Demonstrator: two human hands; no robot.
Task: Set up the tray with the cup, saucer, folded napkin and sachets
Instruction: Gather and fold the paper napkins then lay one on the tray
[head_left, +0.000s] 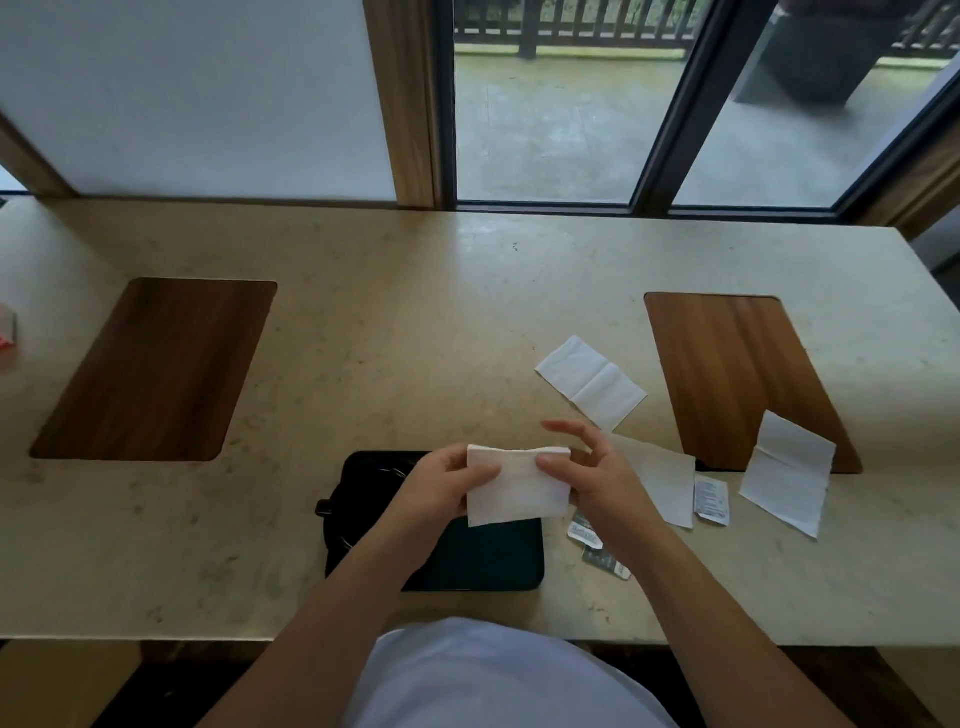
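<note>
A person stands at a stone counter (363, 312) under a window, folding a white napkin (517, 486) in mid-air. Far left of the hands a wooden board (156, 369) is set into the counter. Beneath the left hand (441, 486) lies a black tray (493, 556), with a dark cup and saucer (358, 499) on its left side, only partly visible. The left hand pinches the napkin's left edge, thumb on top. The right hand (597, 478) pinches the right edge with thumb and one finger; its other fingers are spread loosely. Just below the right wrist lie two grey sachets (597, 545). Right of that hand are three loose napkins (592, 382) and a white sachet (710, 499), then a second wooden board (737, 374). The folding step seems under way. Next, the napkin likely needs laying on the tray's bare right side, sachets after.
</note>
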